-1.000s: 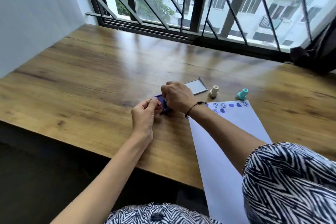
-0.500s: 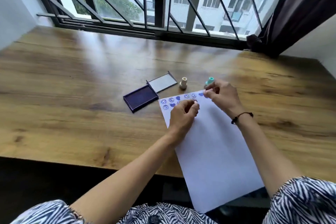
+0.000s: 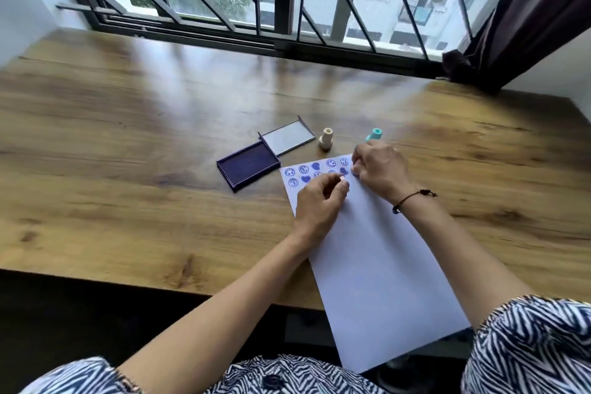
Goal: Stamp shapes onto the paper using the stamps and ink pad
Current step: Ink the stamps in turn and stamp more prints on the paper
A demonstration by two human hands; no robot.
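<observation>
A white paper sheet (image 3: pixel 377 265) lies slanted on the wooden table (image 3: pixel 128 169), its near end hanging over the front edge. Blue smiley and heart prints (image 3: pixel 315 168) fill its far end. My right hand (image 3: pixel 380 173) is at the paper's far right corner, fingers pinched down on a small stamp that is mostly hidden. My left hand (image 3: pixel 319 205) rests on the paper below the prints, fingers curled, nothing visible in it. The open ink pad (image 3: pixel 248 166) sits left of the paper with its lid (image 3: pixel 287 139) folded back.
A cream stamp (image 3: pixel 326 138) stands beside the lid. A teal stamp (image 3: pixel 374 134) shows just behind my right hand. A barred window (image 3: pixel 287 9) runs along the table's far edge, with a dark curtain (image 3: pixel 527 16) at the right.
Both hands left the ink pad and moved right onto the paper. My right hand carried its stamp to the paper's far right corner; my left hand now rests on the sheet.
</observation>
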